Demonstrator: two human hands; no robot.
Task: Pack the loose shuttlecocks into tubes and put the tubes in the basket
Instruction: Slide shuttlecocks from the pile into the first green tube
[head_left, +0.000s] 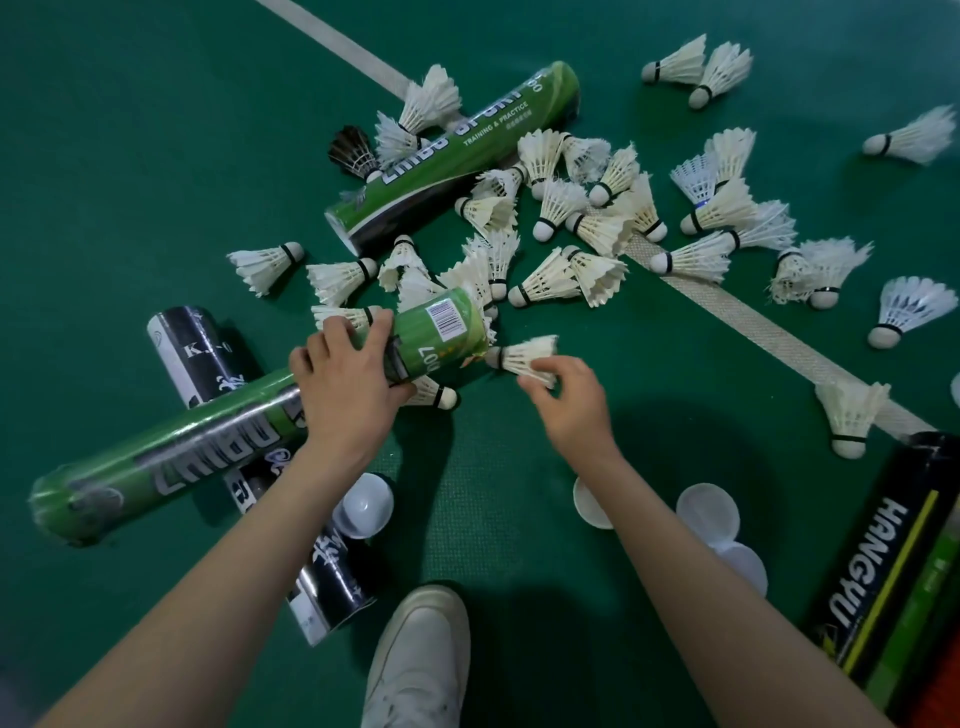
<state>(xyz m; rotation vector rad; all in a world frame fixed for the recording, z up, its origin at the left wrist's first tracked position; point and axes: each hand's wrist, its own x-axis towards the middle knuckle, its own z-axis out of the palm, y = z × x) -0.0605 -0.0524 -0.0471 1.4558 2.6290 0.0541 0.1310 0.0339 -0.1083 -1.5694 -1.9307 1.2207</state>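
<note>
On the green court floor (130, 156) we note loose shuttlecocks (698, 257) scattered about a white line (753, 322). A long green tube (208, 457) slants over a black tube (192, 353), its open mouth toward the pile; our left hand (348, 389) is clasped round it near that mouth. Our right hand (574, 402) pinches one shuttlecock (522, 356) by its feathers, cork just at the mouth.

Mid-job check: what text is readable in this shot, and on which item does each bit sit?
"TRAINING & PRACTICE": far green tube.
"HANGYU": lower-right black tube.
"K.J": left black tube.
"007" beside a barcode: held green tube, gripped by the left hand.
Big brand lettering on both green tubes: partly covered or blurred.
Small script on black tubes: unreadable.
</note>
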